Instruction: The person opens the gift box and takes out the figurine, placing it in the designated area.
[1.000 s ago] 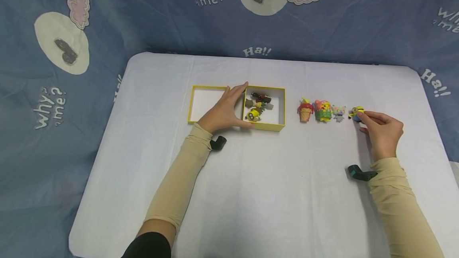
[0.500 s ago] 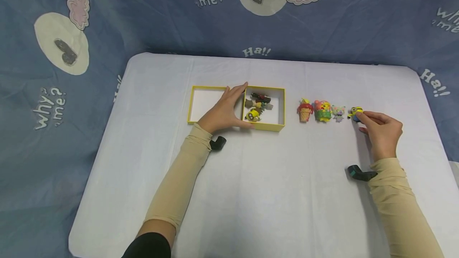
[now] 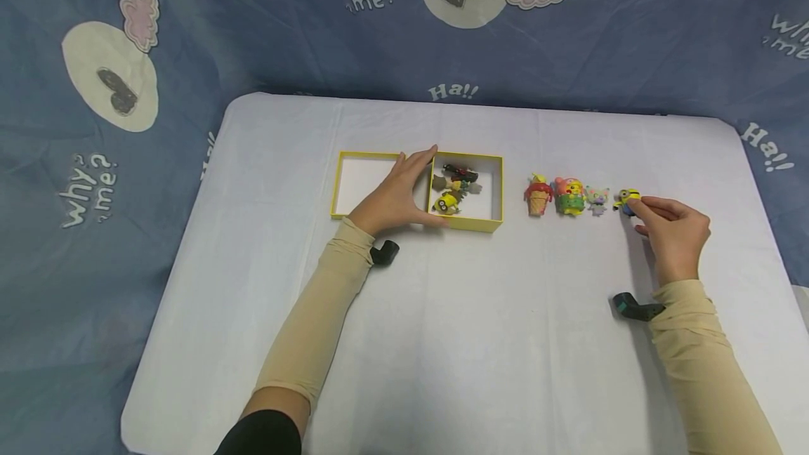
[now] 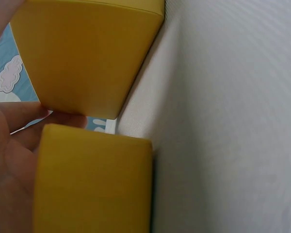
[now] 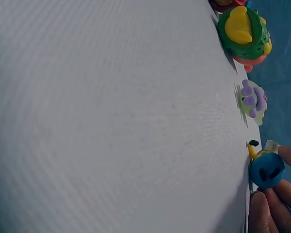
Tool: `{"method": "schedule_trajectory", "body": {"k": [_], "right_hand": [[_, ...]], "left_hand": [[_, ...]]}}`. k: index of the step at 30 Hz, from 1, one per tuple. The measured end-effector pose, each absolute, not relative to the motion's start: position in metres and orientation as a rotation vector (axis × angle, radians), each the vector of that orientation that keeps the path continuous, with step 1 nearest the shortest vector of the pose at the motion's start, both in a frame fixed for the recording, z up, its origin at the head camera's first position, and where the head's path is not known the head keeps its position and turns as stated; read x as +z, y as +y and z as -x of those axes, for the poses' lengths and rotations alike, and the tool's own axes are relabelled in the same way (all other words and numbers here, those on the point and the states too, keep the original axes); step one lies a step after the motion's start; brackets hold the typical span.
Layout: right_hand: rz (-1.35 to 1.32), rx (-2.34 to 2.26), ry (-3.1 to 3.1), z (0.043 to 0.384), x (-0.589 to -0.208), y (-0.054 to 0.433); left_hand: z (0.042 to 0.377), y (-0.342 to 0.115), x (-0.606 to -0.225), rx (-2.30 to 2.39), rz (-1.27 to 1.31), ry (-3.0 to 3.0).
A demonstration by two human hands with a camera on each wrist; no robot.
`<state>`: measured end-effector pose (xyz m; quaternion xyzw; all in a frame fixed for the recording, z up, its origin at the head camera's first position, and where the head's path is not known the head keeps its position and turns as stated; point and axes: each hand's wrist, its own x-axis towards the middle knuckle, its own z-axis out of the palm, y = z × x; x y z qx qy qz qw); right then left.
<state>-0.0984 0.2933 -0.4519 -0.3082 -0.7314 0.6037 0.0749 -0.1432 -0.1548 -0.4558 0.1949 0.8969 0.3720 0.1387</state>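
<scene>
My left hand spans the left side of a yellow-rimmed box, its thumb at the front wall and fingers at the back corner. In the left wrist view, fingertips touch the box's yellow wall. Several small toy figures lie inside, among them a yellow minion and a dark one. At the right, my right hand pinches a yellow and blue minion figure. Its blue body shows between thumb and fingers in the right wrist view, at the tabletop.
A shallow yellow-rimmed lid lies left of the box, partly behind the left hand. Between box and right hand, an ice-cream-cone toy, a green and pink figure and a small grey-purple figure form a row on the white table.
</scene>
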Motion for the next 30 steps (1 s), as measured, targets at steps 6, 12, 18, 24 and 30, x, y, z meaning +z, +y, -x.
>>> {"method": "schedule_trajectory", "body": {"k": [6, 12, 18, 24, 30], "right_hand": [[0.897, 1.655, -2.334, 0.097, -0.452, 0.295], [0.802, 1.288, -2.512, 0.095, -0.452, 0.294], [0.670, 1.128, -2.534, 0.097, -0.446, 0.288], [0.494, 1.180, -2.492, 0.098, -0.440, 0.276], [0.347, 1.309, -2.502, 0.101, -0.430, 0.260]], "left_hand": [[0.144, -0.155, -0.456, 1.076, -0.573, 2.594], [0.144, -0.154, -0.454, 1.075, -0.597, 2.595], [0.144, -0.154, -0.455, 1.078, -0.600, 2.598], [0.144, -0.154, -0.455, 1.071, -0.594, 2.598], [0.144, -0.154, -0.456, 1.064, -0.601, 2.601]]}}
